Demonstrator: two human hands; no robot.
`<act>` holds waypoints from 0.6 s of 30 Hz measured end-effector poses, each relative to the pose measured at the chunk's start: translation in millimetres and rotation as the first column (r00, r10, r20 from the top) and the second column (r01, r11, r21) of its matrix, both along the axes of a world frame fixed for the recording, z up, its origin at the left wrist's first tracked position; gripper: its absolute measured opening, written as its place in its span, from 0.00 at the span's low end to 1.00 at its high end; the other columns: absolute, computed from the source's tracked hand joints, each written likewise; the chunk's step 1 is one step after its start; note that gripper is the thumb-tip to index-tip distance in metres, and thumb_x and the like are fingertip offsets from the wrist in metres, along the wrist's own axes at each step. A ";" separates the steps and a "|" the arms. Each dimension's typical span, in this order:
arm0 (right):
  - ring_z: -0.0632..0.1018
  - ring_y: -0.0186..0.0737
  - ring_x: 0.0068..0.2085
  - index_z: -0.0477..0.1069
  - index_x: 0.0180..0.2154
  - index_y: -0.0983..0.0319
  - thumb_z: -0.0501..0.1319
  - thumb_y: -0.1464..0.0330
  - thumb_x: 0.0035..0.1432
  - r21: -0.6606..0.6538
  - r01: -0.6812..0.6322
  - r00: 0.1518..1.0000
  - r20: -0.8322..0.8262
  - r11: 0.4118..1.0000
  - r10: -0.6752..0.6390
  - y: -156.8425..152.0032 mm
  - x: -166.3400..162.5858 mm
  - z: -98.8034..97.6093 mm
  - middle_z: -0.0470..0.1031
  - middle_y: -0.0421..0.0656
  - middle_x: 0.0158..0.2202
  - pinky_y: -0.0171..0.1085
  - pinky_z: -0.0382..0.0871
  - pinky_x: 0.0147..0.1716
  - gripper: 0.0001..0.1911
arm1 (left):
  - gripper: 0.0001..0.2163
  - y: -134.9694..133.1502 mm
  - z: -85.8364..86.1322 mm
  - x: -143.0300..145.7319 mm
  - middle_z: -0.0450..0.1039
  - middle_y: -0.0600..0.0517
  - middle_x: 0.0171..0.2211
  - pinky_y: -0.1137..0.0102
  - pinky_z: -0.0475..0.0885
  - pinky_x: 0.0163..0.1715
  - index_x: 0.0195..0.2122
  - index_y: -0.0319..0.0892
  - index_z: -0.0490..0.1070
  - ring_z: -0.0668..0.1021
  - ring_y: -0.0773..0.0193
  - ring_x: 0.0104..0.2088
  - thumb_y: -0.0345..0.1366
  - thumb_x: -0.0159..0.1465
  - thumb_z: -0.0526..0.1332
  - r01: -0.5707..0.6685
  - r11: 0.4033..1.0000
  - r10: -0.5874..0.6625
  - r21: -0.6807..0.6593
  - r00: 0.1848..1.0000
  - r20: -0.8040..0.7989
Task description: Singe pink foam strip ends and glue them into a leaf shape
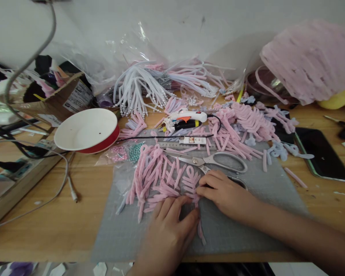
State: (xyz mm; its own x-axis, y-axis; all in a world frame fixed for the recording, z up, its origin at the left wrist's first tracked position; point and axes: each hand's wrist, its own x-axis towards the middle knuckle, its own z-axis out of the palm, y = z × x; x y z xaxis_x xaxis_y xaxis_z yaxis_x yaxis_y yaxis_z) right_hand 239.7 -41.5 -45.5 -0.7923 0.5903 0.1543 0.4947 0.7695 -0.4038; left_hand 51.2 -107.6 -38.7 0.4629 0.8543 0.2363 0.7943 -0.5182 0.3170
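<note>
A pink pipe-cleaner leaf point(190, 179), with a loop at its top and short side strands along a stem, lies on the grey cutting mat point(241, 234). My left hand point(174, 224) has its thumb and forefinger closed around the lower stem, which hangs out below them. At the leaf's right edge my right hand point(224, 195) pinches the side strands with bent fingers. Cut pink pipe cleaners point(145, 174) are heaped just left of the leaf. Silver scissors point(204, 161) lie behind my right hand, one handle loop partly hidden by it.
A white and red bowl point(83, 130) stands left, before a cardboard box point(71, 96). Behind the scissors are a steel ruler point(172, 145), a glue gun point(189, 116) and finished pink leaves point(253, 119). White pipe cleaners point(143, 86) lie at the wall; a phone point(322, 153) lies right.
</note>
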 end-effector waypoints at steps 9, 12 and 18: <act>0.65 0.42 0.41 0.70 0.37 0.66 0.52 0.77 0.56 0.061 -0.005 0.999 0.052 0.998 0.001 -3.6 0.0 0.1 0.68 0.47 0.36 0.41 0.60 0.42 0.10 | 0.07 -2.0 -2.6 -1.5 0.71 0.52 0.42 0.66 0.64 0.35 0.38 0.48 0.71 0.69 0.60 0.37 0.34 0.59 0.57 0.006 1.000 -0.006 0.016 1.000 -0.013; 0.65 0.43 0.40 0.69 0.38 0.66 0.52 0.76 0.57 0.083 -0.026 0.997 0.073 0.996 0.020 -3.6 0.1 0.2 0.68 0.47 0.36 0.42 0.60 0.41 0.10 | 0.07 -3.5 -4.0 -1.8 0.71 0.53 0.44 0.66 0.63 0.37 0.39 0.49 0.71 0.68 0.60 0.40 0.35 0.60 0.57 0.009 0.999 -0.008 0.051 1.000 -0.024; 0.65 0.41 0.40 0.69 0.40 0.65 0.51 0.75 0.58 0.059 -0.037 0.998 0.060 0.998 0.033 -2.7 1.6 -0.8 0.69 0.46 0.36 0.41 0.60 0.41 0.10 | 0.06 -3.0 -5.9 -0.6 0.72 0.54 0.45 0.64 0.60 0.40 0.36 0.51 0.73 0.68 0.59 0.42 0.38 0.59 0.57 -0.042 0.996 0.045 0.075 0.998 -0.032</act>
